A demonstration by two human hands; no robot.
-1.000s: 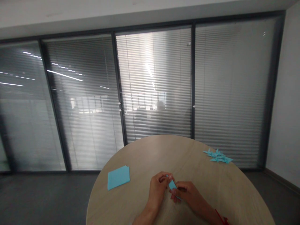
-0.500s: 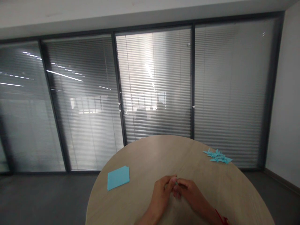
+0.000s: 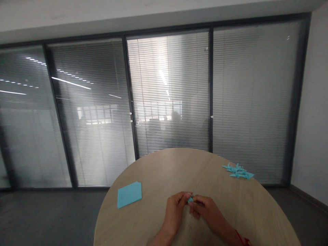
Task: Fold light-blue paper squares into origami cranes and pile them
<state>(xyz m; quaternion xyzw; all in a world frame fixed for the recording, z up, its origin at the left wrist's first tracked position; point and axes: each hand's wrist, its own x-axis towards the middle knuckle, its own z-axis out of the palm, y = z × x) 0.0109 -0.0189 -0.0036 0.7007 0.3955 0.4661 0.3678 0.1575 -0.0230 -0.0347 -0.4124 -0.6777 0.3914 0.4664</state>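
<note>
Between my fingertips is a small piece of folded blue paper (image 3: 190,199), mostly covered by both thumbs. My left hand (image 3: 176,206) pinches it from the left, fingers closed. From the right, my right hand (image 3: 205,207) closes on the same paper, with a red band round that wrist. Both hands are over the near middle of the round wooden table (image 3: 169,167). A stack of square blue paper (image 3: 129,194) lies on the left of the table. Toward the right edge sits a pile of folded blue paper pieces (image 3: 238,171) with pointed ends.
Beyond the table stands a glass partition (image 3: 169,85) with blinds and dark frames. A white wall (image 3: 312,112) rises on the right. Grey floor (image 3: 51,215) shows around the table's curved edge.
My left fingers and thumb have shifted slightly, and more of the blue paper shows between the hands. The stack and the pile have stayed where they were.
</note>
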